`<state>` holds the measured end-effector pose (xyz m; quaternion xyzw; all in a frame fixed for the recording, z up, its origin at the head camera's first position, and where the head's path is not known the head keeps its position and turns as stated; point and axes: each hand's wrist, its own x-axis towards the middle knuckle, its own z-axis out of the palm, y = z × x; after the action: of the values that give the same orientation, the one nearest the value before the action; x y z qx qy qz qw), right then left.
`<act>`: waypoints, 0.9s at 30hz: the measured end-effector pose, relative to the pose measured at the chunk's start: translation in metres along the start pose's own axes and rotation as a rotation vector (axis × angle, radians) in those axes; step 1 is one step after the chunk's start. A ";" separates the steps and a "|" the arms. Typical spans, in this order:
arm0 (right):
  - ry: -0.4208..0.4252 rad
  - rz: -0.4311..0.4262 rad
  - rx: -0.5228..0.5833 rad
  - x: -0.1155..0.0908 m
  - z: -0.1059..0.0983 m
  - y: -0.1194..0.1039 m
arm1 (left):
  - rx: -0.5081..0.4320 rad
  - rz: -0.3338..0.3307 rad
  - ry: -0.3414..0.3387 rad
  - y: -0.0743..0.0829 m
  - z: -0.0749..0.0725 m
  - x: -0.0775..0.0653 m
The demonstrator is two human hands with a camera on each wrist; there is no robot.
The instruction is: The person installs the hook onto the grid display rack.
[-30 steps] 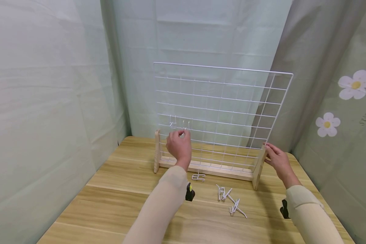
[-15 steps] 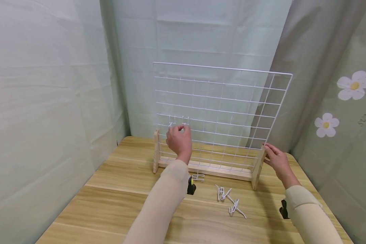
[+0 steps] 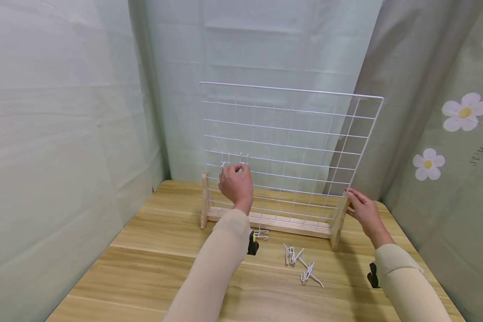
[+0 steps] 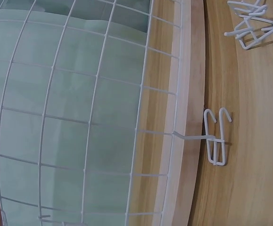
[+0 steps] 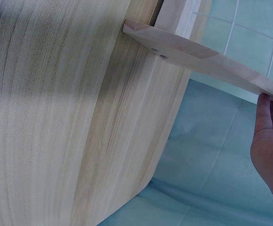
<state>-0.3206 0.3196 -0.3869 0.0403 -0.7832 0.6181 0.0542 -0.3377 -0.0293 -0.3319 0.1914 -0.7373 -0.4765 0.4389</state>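
Note:
A white wire grid panel stands upright in a pale wooden base. My left hand pinches a white wire hook at the panel's lower left; its two prongs meet a horizontal wire, and my fingers hide its lower part. Just left of it, another white hook hangs on the same wire. Over at the right end, my right hand grips the top of the wooden side post, beside the panel's edge. In the right wrist view, fingers touch this post.
One loose white hook lies in front of the wooden base bar. Several more white hooks lie tangled to its right on the wooden table. Fabric curtains surround the table.
My left hand has risen slightly, bringing the pinched hook's prongs up to the wire beside the hanging hook, and has stayed there. The right hand keeps its place on the post.

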 end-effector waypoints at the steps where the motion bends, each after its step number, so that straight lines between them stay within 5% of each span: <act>1: -0.001 -0.001 0.001 0.000 0.000 0.000 | 0.004 -0.001 0.000 0.000 0.000 0.000; 27: 0.000 0.005 0.004 0.000 0.000 0.000 | 0.024 0.023 -0.043 -0.005 0.002 -0.004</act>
<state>-0.3202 0.3199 -0.3867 0.0386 -0.7819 0.6200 0.0524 -0.3382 -0.0277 -0.3379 0.1779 -0.7544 -0.4666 0.4260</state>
